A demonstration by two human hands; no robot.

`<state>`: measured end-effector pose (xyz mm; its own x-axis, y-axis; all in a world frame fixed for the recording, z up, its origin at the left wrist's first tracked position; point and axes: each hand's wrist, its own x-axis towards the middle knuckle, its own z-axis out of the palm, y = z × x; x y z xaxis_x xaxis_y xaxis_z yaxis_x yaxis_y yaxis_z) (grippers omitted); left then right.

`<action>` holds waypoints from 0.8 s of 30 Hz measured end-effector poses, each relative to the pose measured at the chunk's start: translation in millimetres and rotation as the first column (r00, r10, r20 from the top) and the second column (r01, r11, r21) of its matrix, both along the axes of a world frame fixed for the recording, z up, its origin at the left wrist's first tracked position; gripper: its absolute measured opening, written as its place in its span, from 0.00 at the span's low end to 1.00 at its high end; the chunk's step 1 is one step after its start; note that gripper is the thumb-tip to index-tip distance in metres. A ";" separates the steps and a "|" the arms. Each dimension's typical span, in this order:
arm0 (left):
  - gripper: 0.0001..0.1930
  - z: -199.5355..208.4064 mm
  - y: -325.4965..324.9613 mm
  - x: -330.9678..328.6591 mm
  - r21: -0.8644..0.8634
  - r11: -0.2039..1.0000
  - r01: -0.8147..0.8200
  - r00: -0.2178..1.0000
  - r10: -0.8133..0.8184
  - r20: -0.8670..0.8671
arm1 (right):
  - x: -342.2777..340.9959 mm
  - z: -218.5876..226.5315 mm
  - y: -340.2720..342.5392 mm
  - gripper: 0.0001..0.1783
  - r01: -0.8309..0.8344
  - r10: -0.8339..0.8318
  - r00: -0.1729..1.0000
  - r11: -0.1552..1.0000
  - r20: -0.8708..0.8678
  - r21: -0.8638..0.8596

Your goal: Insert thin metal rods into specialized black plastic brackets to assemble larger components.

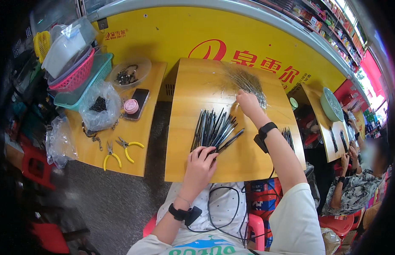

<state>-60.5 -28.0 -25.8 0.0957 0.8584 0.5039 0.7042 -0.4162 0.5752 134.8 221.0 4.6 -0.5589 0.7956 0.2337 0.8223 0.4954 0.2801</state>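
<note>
A fan of slim black rods [212, 129] lies on the wooden table [184, 89] in front of me. Over the near ends of these rods, my left hand [201, 165] is closed with bent fingers, partly hiding them. Farther off, my right hand [247, 103] pinches at the near side of a loose pile of thin silvery wires [248, 83]. Its fingertips are partly hidden, so how many wires they hold does not show. Dark bands with small boxes sit on both my wrists.
Beside my right forearm lies a smaller row of black rods [287, 138]. The left table holds yellow-handled pliers [130, 149], a phone [140, 100], a pink round container [130, 106], a plastic bag [99, 106] and stacked baskets [80, 74]. Another person [354, 187] works at the right. Black cables cross my lap.
</note>
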 end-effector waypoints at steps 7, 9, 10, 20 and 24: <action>0.12 1.9 0.8 -2.4 -0.031 0.999 -0.028 0.999 0.027 -0.024 | -15.4 -5.0 2.6 0.04 -0.086 0.080 0.995 0.988 0.054 0.129; 0.12 1.6 1.7 -1.5 -0.027 0.999 -0.026 0.999 0.026 -0.028 | -17.3 -7.6 -0.6 0.03 -0.099 0.101 0.995 0.986 -0.005 0.131; 0.12 1.6 2.1 -1.2 -0.018 0.999 -0.031 0.999 0.030 -0.033 | -18.1 -7.9 -3.7 0.04 -0.121 0.122 0.992 0.981 -0.002 0.149; 0.11 -1.7 2.7 0.7 -0.001 0.998 -0.056 0.998 0.056 0.025 | -42.7 13.7 -41.3 0.12 -0.299 0.345 0.861 0.938 -0.373 0.177; 0.09 -1.5 0.0 1.9 0.038 0.997 -0.064 0.997 0.062 0.043 | -28.1 38.0 -43.5 0.08 -0.114 0.042 0.405 0.993 -0.913 -0.005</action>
<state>-58.6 -28.1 -27.3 0.0203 0.8413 0.5402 0.7053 -0.3950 0.5886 106.7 177.5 42.6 -0.1049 0.7915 0.6021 0.5307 0.5565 -0.6393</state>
